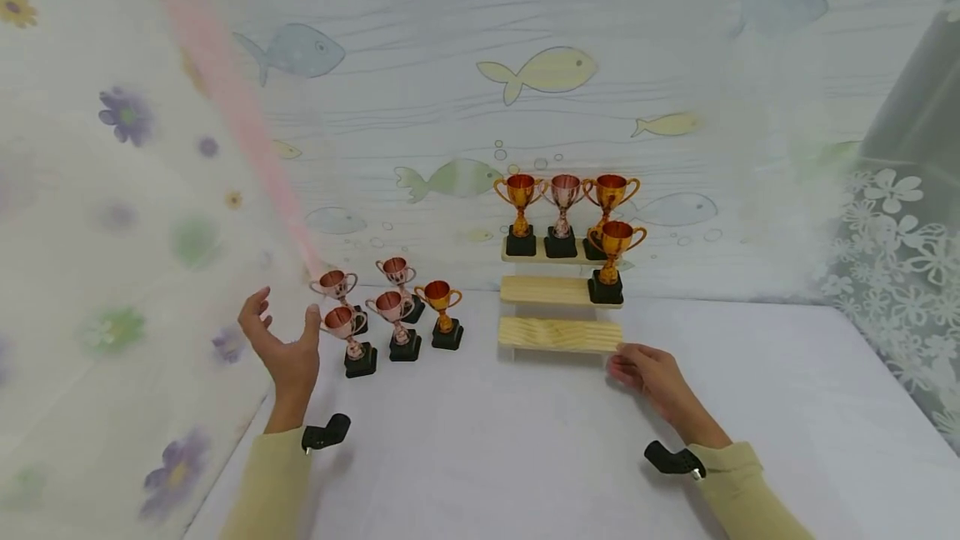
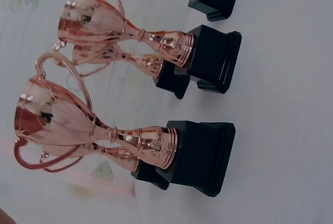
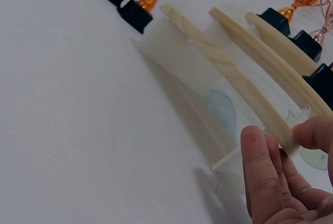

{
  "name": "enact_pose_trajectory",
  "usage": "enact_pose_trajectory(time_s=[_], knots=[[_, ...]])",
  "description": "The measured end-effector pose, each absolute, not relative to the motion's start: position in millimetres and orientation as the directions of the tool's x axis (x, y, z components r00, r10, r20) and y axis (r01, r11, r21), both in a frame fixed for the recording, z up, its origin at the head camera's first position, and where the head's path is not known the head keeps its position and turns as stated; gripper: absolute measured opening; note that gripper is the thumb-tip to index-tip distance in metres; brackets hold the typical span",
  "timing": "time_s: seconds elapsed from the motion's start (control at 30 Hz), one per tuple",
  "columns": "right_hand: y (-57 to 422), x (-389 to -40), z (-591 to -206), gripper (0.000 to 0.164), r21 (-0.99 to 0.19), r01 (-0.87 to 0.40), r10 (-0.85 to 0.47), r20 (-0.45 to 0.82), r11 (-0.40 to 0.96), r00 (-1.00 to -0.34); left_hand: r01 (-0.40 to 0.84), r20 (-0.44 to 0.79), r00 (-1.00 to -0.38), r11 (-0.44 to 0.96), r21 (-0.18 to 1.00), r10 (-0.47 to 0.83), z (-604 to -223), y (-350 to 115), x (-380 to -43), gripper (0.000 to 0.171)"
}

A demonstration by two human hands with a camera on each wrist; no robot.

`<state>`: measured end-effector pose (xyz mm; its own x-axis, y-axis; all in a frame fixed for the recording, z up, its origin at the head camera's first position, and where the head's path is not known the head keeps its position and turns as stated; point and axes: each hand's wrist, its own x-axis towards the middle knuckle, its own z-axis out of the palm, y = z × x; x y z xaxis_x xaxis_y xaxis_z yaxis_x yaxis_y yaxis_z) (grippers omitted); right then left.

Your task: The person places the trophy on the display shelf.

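Observation:
My left hand (image 1: 288, 357) is raised beside a group of small trophies, its fingers spread from the thumb and nothing between them. Closest to it is a rose-gold trophy (image 1: 345, 323) on a black base, which stands large in the left wrist view. Further rose-gold trophies and one gold trophy (image 1: 438, 294) stand just right of it. My right hand (image 1: 652, 377) pinches the right end of the lowest board of a three-step wooden display shelf (image 1: 558, 333). The right wrist view shows thumb and fingers on either side of that board (image 3: 229, 73).
On the shelf's top step stand a gold trophy (image 1: 521, 190), a rose-gold trophy (image 1: 562, 194) and another gold one (image 1: 611, 190). A gold trophy (image 1: 615, 240) occupies the middle step's right end. A fish-patterned curtain (image 1: 420, 107) hangs behind the white table (image 1: 480, 457).

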<state>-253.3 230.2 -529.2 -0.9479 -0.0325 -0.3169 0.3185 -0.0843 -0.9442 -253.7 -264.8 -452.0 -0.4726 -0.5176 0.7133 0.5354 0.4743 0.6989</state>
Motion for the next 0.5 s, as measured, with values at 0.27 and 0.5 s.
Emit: enact_pose_trajectory(time_s=[0.27, 0.5], knots=[[229.3, -252.1, -529.1, 0.057, -0.948, 0.306, -0.029, -0.305, -0.085, -0.952, 0.376, 0.463, -0.772, 0.274, 0.885, -0.435, -479.2, -282.6, -280.1, 0.062], [228.8, -252.6, -529.0, 0.056, -0.946, 0.313, -0.021, -0.312, -0.086, -0.95, 0.366, 0.397, -0.811, 0.156, 0.917, -0.43, -488.4, -278.0, -288.9, 0.054]])
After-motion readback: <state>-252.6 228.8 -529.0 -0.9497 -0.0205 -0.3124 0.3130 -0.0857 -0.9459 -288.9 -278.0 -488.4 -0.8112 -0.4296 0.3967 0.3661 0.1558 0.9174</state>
